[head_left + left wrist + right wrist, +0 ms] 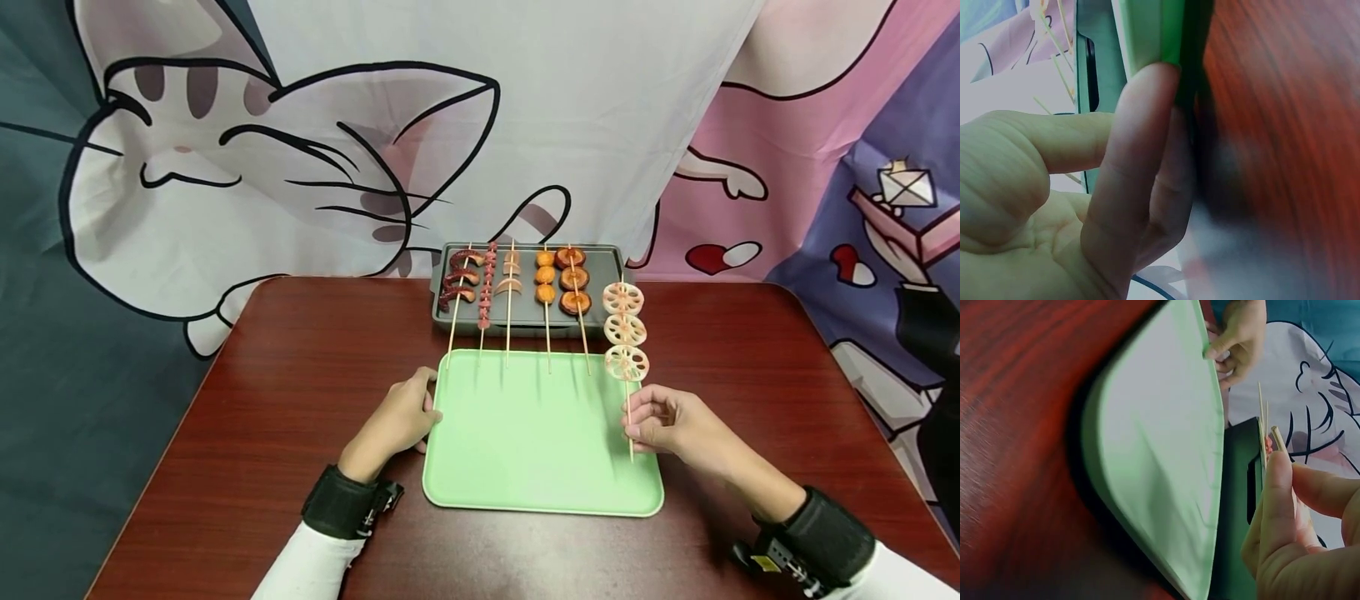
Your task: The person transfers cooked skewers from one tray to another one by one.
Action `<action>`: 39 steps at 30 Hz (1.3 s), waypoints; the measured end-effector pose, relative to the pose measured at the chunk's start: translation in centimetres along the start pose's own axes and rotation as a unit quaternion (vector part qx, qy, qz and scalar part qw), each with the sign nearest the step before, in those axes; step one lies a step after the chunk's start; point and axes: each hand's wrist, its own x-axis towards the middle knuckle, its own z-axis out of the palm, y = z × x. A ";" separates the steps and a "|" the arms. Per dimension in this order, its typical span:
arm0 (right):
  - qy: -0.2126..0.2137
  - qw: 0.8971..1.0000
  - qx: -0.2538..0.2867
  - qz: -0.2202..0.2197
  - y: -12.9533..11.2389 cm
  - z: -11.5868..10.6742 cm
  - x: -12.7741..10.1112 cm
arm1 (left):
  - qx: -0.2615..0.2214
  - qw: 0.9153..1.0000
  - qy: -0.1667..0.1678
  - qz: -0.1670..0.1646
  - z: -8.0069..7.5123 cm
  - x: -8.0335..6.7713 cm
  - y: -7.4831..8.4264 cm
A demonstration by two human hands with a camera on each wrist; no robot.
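My left hand gripped the tray beside the grill while my right hand pinched the lotus skewer by its stick.

Smooth plastic-looking tray, glossy wood-grain table, creased cloth backdrop.

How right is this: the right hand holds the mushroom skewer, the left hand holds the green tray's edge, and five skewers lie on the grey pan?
One slip: the right hand holds the lotus root skewer; the mushroom skewer lies on the grey pan, as the head view shows. The left hand holds the green tray by its edge, and five skewers lie on the pan.
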 end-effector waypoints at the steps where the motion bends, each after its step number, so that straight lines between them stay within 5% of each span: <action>1: 0.000 1.000 0.000 -0.001 0.1 0.2 -0.2 | 0.001 1.000 0.000 0.000 0.0 0.0 0.0; 39: 0.019 0.995 -0.094 -0.018 4.2 3.3 -4.1 | 0.005 1.000 0.001 -0.007 0.0 0.0 0.1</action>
